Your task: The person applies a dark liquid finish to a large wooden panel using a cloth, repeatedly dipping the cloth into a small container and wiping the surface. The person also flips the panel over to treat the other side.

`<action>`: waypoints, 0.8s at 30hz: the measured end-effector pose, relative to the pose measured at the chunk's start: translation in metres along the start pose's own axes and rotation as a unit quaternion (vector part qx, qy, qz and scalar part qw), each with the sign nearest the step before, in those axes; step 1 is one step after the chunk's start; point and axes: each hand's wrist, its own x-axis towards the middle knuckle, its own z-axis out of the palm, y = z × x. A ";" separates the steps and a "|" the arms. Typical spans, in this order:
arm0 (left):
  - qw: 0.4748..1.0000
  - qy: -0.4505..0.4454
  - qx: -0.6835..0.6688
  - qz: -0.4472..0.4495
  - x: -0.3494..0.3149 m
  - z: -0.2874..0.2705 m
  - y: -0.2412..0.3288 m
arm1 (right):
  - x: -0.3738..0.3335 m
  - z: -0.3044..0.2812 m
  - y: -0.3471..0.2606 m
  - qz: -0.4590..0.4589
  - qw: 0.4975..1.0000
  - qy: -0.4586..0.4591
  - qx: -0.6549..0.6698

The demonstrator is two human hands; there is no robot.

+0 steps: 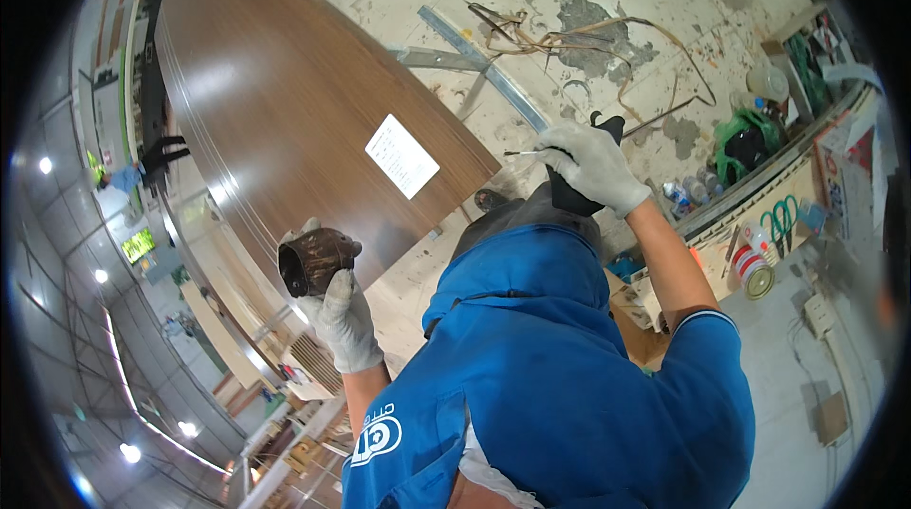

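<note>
My left hand (343, 319), in a pale work glove, is wrapped round a dark brown, stained cup (321, 262) tilted so that its dark mouth faces left. The cup is over the near end of a large brown wood-grain panel (275, 101). In my right hand (593, 167), also gloved, a thin small brush (521, 153) with a dark tip is pinched, pointing left toward the panel. A long black object (570, 194) lies under and behind that hand; its kind and whether the hand grips it cannot be made out. A white printed label (402, 156) rests on the panel.
Metal bars (484, 68) and tangled straps (569, 35) lie on the stained floor beyond the panel. To the right, a bench (759, 182) carries green scissors (782, 222), a tin (755, 277) and a green bag (745, 144). Other people (123, 177) are far left.
</note>
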 end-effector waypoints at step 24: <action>0.988 0.149 0.006 -0.039 -0.050 -0.027 -0.064 | 0.005 -0.031 -0.055 0.003 0.972 -0.124 -0.200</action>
